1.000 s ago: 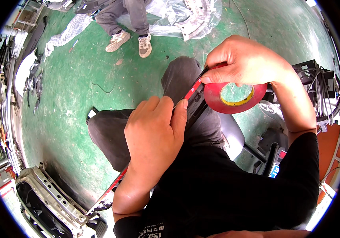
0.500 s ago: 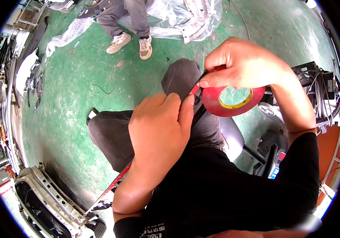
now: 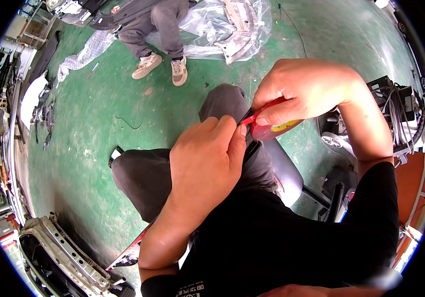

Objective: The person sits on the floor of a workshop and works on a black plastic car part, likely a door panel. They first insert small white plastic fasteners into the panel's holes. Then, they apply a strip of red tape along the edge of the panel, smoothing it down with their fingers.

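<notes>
The person wears a black shirt (image 3: 282,242) with short sleeves (image 3: 373,203), seen at four and seven o'clock. A small white print (image 3: 192,288) is near six o'clock. The trousers (image 3: 143,173) are dark grey. The left hand (image 3: 205,156) and the right hand (image 3: 309,91) are bare.

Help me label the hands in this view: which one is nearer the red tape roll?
Right. The right hand holds the red tape roll, covering its upper part; the left hand is to the roll's left, close to its edge.
</notes>
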Demonstrator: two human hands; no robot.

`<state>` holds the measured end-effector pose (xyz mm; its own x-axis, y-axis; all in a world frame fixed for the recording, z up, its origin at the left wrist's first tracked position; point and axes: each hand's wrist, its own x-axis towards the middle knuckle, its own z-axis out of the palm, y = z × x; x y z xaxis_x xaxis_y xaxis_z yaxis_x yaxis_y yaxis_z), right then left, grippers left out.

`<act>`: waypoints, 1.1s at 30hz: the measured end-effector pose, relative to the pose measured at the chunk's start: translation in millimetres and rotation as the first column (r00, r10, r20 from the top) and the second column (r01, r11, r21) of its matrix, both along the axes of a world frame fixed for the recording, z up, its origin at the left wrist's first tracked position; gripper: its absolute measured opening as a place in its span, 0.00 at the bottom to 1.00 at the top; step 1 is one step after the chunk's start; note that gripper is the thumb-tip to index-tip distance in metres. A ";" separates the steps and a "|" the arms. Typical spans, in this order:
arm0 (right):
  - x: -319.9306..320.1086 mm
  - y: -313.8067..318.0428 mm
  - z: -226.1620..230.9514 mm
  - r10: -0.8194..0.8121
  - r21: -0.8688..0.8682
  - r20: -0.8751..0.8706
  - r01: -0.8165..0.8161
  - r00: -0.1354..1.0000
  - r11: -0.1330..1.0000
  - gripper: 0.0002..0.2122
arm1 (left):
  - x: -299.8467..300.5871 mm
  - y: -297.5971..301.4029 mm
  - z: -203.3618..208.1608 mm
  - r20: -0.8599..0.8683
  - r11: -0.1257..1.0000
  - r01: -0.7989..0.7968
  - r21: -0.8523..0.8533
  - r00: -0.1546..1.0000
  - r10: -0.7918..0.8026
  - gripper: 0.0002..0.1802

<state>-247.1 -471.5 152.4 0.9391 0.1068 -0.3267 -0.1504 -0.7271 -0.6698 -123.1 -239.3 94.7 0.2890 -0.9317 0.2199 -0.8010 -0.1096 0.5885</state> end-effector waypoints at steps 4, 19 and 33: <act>-2.0 -14.7 10.8 -0.029 0.014 -0.086 0.030 0.996 0.999 0.20 | -0.1 -5.0 0.5 0.015 1.000 -0.015 -0.005 1.000 0.016 0.19; 12.3 -17.7 -15.3 -0.039 -0.014 0.061 0.040 0.997 0.999 0.14 | 4.3 -12.9 -7.5 0.075 0.988 -0.141 0.062 0.988 0.136 0.25; -26.2 -48.0 -77.7 -0.273 0.306 -0.126 0.300 0.954 0.904 0.11 | -12.6 -33.8 -22.9 0.075 0.971 0.029 0.239 0.996 -0.048 0.09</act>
